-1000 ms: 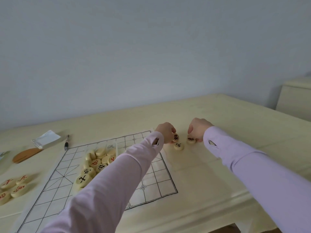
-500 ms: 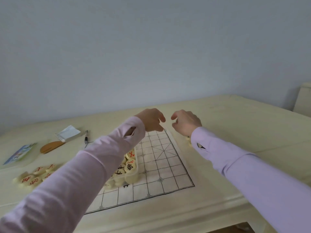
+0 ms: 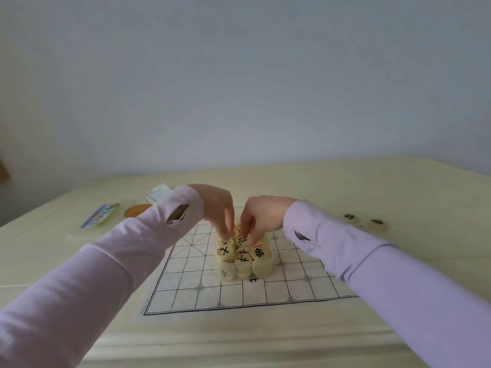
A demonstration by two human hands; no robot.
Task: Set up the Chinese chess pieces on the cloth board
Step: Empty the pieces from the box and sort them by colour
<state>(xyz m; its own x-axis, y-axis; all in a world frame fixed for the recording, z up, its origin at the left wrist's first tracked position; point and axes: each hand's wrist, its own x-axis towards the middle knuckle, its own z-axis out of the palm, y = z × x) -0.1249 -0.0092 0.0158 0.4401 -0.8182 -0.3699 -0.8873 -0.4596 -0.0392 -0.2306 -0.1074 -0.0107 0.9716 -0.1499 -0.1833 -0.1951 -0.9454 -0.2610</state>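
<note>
Left hand (image 3: 216,208), right hand (image 3: 261,213): fingertips bunched, down in pile of chess pieces (image 3: 243,252). Couldn't tell if either had one pinched. Pieces heaped in clear box (image 3: 265,269), middle of cloth board (image 3: 186,282). Best way: pinch one top piece each, lift straight up, don't bump box.

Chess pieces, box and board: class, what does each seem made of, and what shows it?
Round cream chess pieces: wood or plastic, unclear; smooth, with inked characters. Clear box: glossy plastic, pieces visible through its wall. White gridded board: thin cloth, lies flat, printed lines.
</note>
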